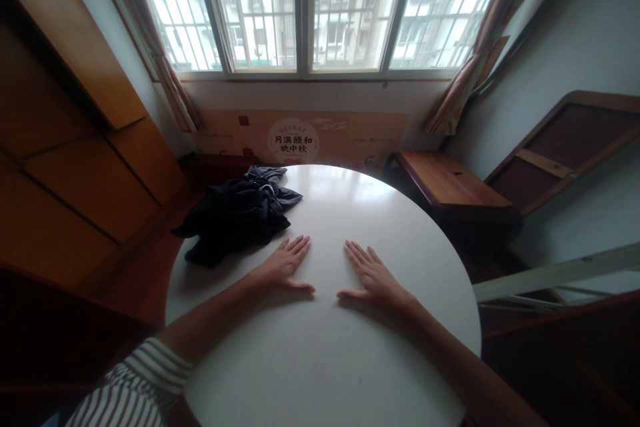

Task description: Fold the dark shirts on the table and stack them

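My left hand (283, 265) lies flat on the round white table (330, 360), palm down, thumb out to the side and holding nothing. Opposite it, my right hand (372, 275) rests flat on the same tabletop, also with thumb spread and nothing in it. A gap of bare white surface separates the two thumbs. Just beyond my left hand sits a crumpled heap of dark clothes (235, 213), black in front with greyer cloth at the back. Its folds hide what garments these are. Part of the heap reaches the table's left edge.
Behind the table, a beige printed panel (360, 127) stands below a barred window (345, 13). A wooden bench-like piece (450, 177) is at the back right, with a framed dark panel (565, 147) leaning beside it. Orange-brown cabinets (75, 193) line the left.
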`<state>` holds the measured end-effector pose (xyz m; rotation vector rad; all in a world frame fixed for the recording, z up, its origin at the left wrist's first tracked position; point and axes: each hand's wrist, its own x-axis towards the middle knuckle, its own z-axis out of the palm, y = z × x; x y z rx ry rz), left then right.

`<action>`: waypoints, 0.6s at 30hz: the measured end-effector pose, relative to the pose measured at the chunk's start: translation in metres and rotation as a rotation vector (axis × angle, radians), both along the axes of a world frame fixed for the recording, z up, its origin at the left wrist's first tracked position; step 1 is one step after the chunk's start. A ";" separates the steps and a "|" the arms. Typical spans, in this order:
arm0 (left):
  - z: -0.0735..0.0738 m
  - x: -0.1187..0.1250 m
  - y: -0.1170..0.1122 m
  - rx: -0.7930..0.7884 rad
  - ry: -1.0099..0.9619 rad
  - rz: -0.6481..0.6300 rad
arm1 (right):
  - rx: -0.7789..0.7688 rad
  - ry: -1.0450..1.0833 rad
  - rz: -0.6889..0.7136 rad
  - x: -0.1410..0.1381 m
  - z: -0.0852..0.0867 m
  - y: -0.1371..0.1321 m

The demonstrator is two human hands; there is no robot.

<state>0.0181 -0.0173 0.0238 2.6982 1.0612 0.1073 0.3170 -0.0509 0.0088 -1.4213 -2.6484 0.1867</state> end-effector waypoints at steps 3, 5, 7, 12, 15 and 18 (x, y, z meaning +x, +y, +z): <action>-0.002 0.001 -0.001 0.020 -0.051 0.016 | 0.090 0.119 0.020 -0.001 0.000 -0.002; -0.002 0.003 -0.002 0.050 -0.142 0.049 | 0.201 0.281 -0.009 -0.002 0.002 -0.006; 0.004 0.004 0.000 0.100 -0.217 0.128 | 0.313 0.440 -0.057 -0.004 0.006 -0.011; 0.059 0.003 0.038 0.253 -0.135 0.449 | 0.385 0.599 -0.021 -0.007 0.012 -0.015; 0.105 -0.006 0.078 0.435 -0.275 0.515 | 0.375 0.631 0.000 -0.007 0.013 -0.015; 0.137 -0.015 0.107 0.577 -0.452 0.428 | 0.360 0.648 0.005 -0.007 0.012 -0.014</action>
